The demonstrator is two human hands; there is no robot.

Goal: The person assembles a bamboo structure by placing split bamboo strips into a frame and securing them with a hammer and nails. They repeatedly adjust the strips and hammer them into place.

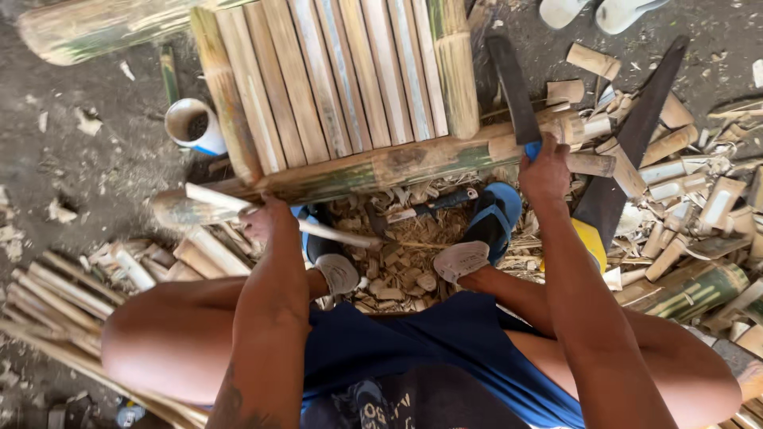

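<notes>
Gripping a machete [511,79], right hand [544,171] fingers clamped on its handle; left hand [258,222] clamps a bamboo strip [270,213]. Slat panel [334,79] mostly assembled; loose strips [56,306] remain.

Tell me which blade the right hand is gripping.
The big knife standing on the bamboo frame; the right hand holds its handle. The saw lies untouched.

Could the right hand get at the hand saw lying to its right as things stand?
Probably not at once: the right hand is closed on a dark blade's blue handle. The hand saw lies uncovered on bamboo offcuts just beside it.
</notes>
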